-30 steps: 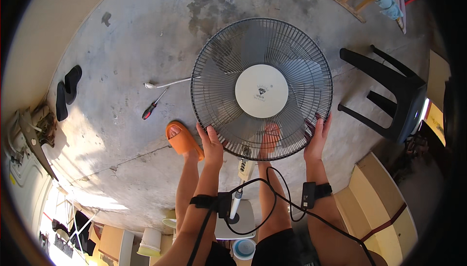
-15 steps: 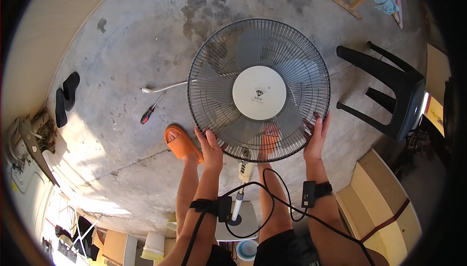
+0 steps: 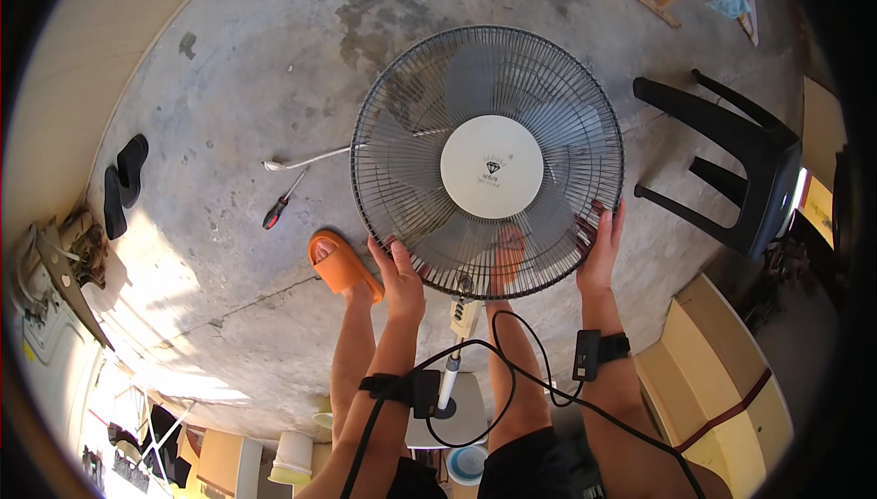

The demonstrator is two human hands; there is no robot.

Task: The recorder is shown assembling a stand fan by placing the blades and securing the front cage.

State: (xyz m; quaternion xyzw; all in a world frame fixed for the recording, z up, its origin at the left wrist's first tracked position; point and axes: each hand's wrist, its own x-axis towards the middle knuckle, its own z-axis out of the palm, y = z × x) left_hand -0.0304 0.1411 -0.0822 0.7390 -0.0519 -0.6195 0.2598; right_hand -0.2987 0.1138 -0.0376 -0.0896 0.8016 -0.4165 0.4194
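A fan with a dark round wire cage (image 3: 487, 295) and a white centre cap (image 3: 493, 167) faces up toward me, grey blades showing through the wires. My left hand (image 3: 400, 282) is closed on the lower left rim, thumb on the front. On the lower right rim my right hand (image 3: 598, 257) grips the cage, its fingertips partly behind the wires. Below the cage, a pale control box (image 3: 464, 316) sits on the fan's white pole (image 3: 448, 385), which drops between my legs. Black cords run from the straps on both forearms and cross before the pole.
Left of the fan, a red-and-black screwdriver (image 3: 277, 212) and a white cord (image 3: 301, 164) lie on the concrete floor. Black slippers (image 3: 128, 179) are farther left. A black plastic stool (image 3: 767, 170) lies on its side at right, above a cream shelf unit (image 3: 703, 371).
The fan head has shifted slightly up and right, its cap turned a little more toward me. Both hands have moved with it, keeping their hold on the rim.
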